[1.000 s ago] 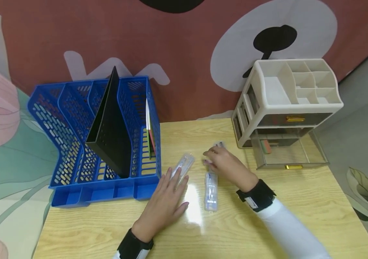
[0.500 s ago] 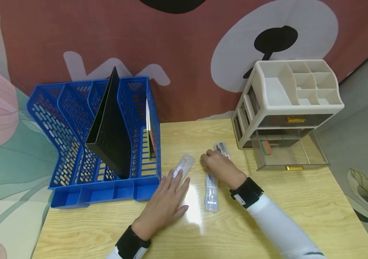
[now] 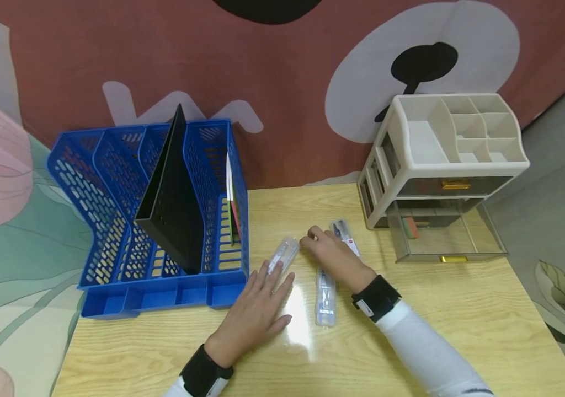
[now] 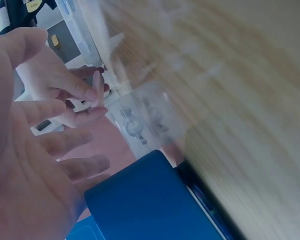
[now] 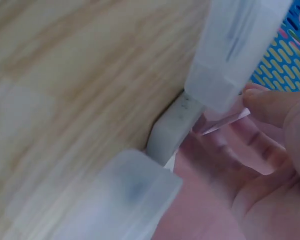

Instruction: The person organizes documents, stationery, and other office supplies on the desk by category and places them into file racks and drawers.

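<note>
My left hand (image 3: 255,314) lies with fingers spread, its fingertips over the near end of a clear plastic case (image 3: 284,252). My right hand (image 3: 334,256) hovers just right of that case. In the left wrist view, the right hand's thumb and fingers pinch a small pale flat piece (image 4: 98,89); its kind cannot be made out. A second clear case (image 3: 325,300) lies below the right hand, and a third with dark contents (image 3: 340,229) pokes out beyond it. The right wrist view has a whitish block (image 5: 174,127) on the table between two cases.
A blue slotted file rack (image 3: 163,295) with a black folder (image 3: 175,209) and thin booklets (image 3: 231,204) stands at left. The white desk organizer (image 3: 466,162) at right has its lower clear drawer (image 3: 466,256) pulled out, with a small red-green block (image 3: 410,227) inside.
My right hand has shifted left towards the left-hand case, uncovering more of the far case. The left hand stays nearly where it was.
</note>
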A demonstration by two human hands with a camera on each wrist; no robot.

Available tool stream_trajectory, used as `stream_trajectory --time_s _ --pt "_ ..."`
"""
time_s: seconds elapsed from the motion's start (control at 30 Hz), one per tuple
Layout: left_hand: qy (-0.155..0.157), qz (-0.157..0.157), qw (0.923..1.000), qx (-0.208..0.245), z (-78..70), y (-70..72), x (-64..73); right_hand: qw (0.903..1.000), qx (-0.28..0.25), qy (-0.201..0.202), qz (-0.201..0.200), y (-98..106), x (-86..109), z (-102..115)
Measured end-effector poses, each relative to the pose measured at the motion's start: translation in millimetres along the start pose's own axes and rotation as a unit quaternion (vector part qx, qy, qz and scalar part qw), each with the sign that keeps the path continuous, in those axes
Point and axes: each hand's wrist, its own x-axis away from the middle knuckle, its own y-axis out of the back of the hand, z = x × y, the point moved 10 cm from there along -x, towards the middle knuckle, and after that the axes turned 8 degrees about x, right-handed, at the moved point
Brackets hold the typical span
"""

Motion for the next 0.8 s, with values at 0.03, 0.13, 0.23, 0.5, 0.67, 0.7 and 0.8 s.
stream_trajectory --time_s 0.03,0.13,0.23,0.5,0.67,0.7,0.8 --pt "0.0 -0.001 1.0 0.001 -0.2 0.1 -0.2 0.9999 -0.012 -0.001 -0.006 1.4 -0.1 -0.9" --pt "0.0 -0.004 1.0 0.003 -1.0 -0.1 -0.8 0.9993 -0.032 -0.005 -0.018 4.3 0.3 -3.5" --pt "0.0 -0.01 1.0 0.0 -2.3 0.3 -0.9 0.9989 -0.036 -0.008 -0.028 6.6 2.3 -5.8" --pt "-0.001 -0.022 0.9997 -0.003 -4.1 0.5 -0.8 0.9977 -0.042 -0.003 -0.053 15.8 7.2 -3.8" --pt "0.001 -0.02 0.9998 -0.004 -3.8 -0.1 -1.0 0.9975 -0.036 -0.012 -0.059 23.1 14.0 -3.4" --pt "0.001 -0.02 0.9998 -0.004 -3.9 0.2 -1.2 0.9974 -0.033 -0.013 -0.062 25.8 15.8 -3.1" --pt "0.003 -0.02 0.9998 -0.004 -3.7 1.7 -2.1 0.9968 -0.019 -0.013 -0.076 35.9 21.9 -1.7"
